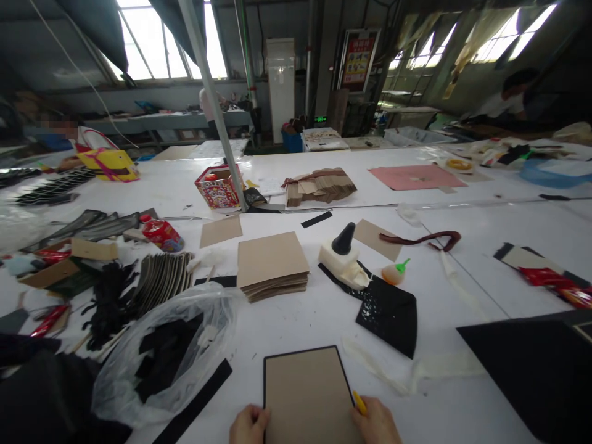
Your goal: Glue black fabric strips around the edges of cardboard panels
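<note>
Left hand pinches the board at left — right hand, gripping a yellow tool, touches its right edge.

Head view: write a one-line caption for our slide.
Two hands hold a black-edged tan board on a white worktable, the right also gripping a yellow tool.

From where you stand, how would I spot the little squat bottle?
On the white table, find the cream container with the black cone. Just right of it sits the small, orange-tinted bottle. Its bright green spout sets it apart from the cream container.
</note>
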Demonstrator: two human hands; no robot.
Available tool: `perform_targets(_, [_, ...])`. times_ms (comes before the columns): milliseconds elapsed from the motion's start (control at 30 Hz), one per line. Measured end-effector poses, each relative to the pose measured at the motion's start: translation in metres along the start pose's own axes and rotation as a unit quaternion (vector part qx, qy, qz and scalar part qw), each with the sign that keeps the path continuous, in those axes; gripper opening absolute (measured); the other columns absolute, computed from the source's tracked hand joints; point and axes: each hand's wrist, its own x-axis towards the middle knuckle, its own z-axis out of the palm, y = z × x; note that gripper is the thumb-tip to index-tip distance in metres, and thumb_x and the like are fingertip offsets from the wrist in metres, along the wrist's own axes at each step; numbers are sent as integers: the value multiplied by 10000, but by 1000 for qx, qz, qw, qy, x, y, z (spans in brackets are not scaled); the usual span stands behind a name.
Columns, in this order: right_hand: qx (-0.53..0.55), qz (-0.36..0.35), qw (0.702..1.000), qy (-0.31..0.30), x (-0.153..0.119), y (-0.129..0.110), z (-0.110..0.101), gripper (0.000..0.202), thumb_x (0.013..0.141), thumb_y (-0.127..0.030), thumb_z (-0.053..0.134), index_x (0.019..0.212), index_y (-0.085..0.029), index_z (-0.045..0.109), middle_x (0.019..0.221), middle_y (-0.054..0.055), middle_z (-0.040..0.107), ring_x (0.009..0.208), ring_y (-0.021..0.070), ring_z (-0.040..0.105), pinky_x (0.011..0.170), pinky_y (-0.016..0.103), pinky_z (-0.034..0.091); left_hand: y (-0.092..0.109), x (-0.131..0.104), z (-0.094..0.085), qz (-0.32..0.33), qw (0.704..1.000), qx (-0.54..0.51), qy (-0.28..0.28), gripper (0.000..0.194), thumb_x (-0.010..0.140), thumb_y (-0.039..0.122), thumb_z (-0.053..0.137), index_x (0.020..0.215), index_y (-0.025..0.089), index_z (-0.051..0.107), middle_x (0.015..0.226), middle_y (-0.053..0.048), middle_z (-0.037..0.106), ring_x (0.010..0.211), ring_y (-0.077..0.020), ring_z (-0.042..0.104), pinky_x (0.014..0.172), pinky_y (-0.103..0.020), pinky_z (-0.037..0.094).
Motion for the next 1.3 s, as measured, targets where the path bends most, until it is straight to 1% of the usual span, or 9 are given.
perform_targets(200, [5,-26,999,-33,1,0,-2,260,765,-198,413,690,-167,660,706,78,709,716,227,647,605,268,379,4,-4,2,-11,1000,4,24,219,811,293,503,654,181,606,705,-33,691,759,-180,634,686,-230,434])
perform_targets(400, [4,-30,999,-19,5,5,2,242,751,-220,434,702,-181,668,736,94,718,738,249,657,625,280,395,13,-5,1,-28,999,35,29,198,812,272,513,678,174,620,741,-50,701,791,-186,641,687,-239,430])
perform_targets(633, [-9,-20,1000,0,4,0,0,199,728,-211,468,623,-193,635,665,87,703,671,238,644,604,281,385,31,-14,-16,-25,995,95,17,177,792,271,503,718,180,635,761,-68,698,795,-211,644,697,-281,431])
perform_targets(767, [-22,-16,1000,8,2,-2,-2,186,724,-213,494,615,-205,645,680,82,708,704,245,653,608,276,391,46,-24,-16,25,991,130,30,243,776,136,446,945,186,613,987,-73,667,910,-194,608,786,-287,426])
perform_targets(900, [-52,-26,998,4,3,-2,-1,222,774,-191,463,651,-202,648,723,91,714,739,240,662,629,274,402,52,-28,18,175,967,182,13,577,681,-42,358,1145,227,570,1347,-47,493,1260,-192,401,1029,-291,314])
perform_targets(1033, [-81,-41,996,2,4,-2,2,189,779,-158,490,691,-179,656,790,122,716,792,247,661,670,281,411,49,-30,54,207,956,206,-13,623,752,207,539,1357,242,395,1497,-154,277,1392,-361,166,1114,-509,193])
perform_targets(1133, [-113,-73,991,16,2,-1,-10,177,800,-207,515,691,-181,652,768,116,699,778,249,650,675,289,417,54,-35,57,211,954,205,-53,785,696,437,641,1394,304,306,1530,-178,124,1391,-434,41,1086,-646,90])
perform_targets(1200, [-155,-136,978,36,1,-2,-31,225,828,-278,499,690,-196,656,704,94,672,729,246,632,655,302,417,60,-40,50,214,953,201,-79,798,716,537,588,1406,293,271,1528,-186,69,1381,-444,7,1065,-685,80])
perform_targets(1300, [-216,-265,938,65,2,-15,-79,239,836,-335,475,833,-247,697,710,83,642,760,259,601,619,314,401,68,-45,43,220,950,201,-88,798,747,620,496,1415,263,244,1518,-191,42,1369,-443,-17,1041,-726,73])
